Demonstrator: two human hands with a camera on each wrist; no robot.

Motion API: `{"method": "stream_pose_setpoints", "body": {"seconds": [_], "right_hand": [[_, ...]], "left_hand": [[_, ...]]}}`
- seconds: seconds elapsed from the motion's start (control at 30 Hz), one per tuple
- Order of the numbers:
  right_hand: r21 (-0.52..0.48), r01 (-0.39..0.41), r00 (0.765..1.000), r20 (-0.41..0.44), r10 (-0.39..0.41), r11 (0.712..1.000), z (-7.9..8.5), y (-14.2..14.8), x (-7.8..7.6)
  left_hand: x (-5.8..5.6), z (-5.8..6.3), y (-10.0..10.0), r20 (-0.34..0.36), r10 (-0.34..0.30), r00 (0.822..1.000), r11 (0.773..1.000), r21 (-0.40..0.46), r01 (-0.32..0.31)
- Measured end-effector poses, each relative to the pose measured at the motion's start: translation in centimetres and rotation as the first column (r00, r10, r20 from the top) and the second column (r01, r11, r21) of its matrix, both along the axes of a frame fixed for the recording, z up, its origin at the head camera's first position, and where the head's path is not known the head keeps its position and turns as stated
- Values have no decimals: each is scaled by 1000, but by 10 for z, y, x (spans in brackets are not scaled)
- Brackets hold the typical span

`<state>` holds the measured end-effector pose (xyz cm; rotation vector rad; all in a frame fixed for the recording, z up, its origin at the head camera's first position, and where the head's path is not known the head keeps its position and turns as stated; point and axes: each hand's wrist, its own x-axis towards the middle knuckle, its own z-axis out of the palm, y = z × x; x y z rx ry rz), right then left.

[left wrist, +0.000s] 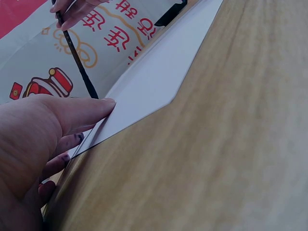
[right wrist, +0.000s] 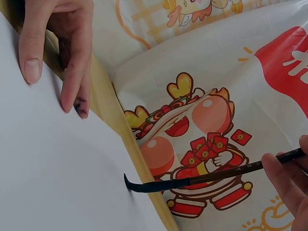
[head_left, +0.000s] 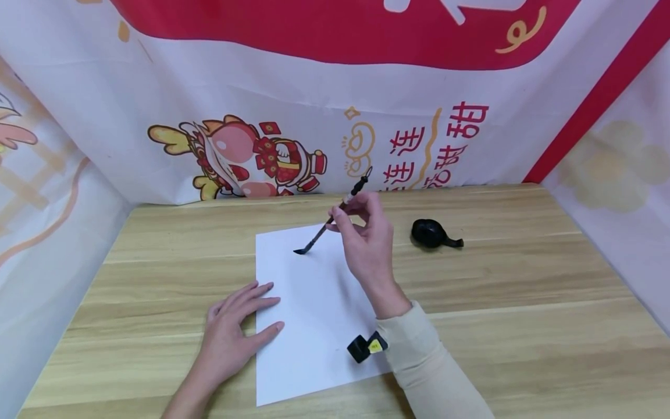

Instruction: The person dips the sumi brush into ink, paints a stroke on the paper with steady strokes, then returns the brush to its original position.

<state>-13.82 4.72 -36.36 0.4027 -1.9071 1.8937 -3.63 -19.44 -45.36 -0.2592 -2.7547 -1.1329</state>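
A calligraphy brush with a dark handle and black, bent bristles slants over the upper part of a white paper sheet. My right hand pinches its handle between thumb and fingers. In the right wrist view the brush tip is close over the paper, and no mark shows there. Fingers spread, my left hand rests on the sheet's left edge with its fingertips on the paper. Dark stains show on some left fingertips.
Right of the paper, a black gourd-shaped dish lies on the wooden table. A black wrist camera with a yellow label sits at the right cuff. Behind the table hangs a printed cloth with a cartoon figure and red characters.
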Motion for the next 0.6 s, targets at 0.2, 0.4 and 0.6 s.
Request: {"method": "stream_pose_setpoints", "body": {"seconds": [0.2, 0.4, 0.6], "right_hand": [[-1, -2, 1000, 2, 2, 1000, 0, 0, 0], [-12, -4, 1000, -2, 4, 1000, 0, 0, 1], [-18, -1, 1000, -5, 1, 1000, 1, -1, 1]], "left_hand": [[0, -1, 0, -12, -3, 1000, 1000, -4, 3], [0, -2, 0, -26, -3, 1000, 1000, -6, 3], [0, -1, 1, -11, -1, 1000, 1000, -13, 1]]}}
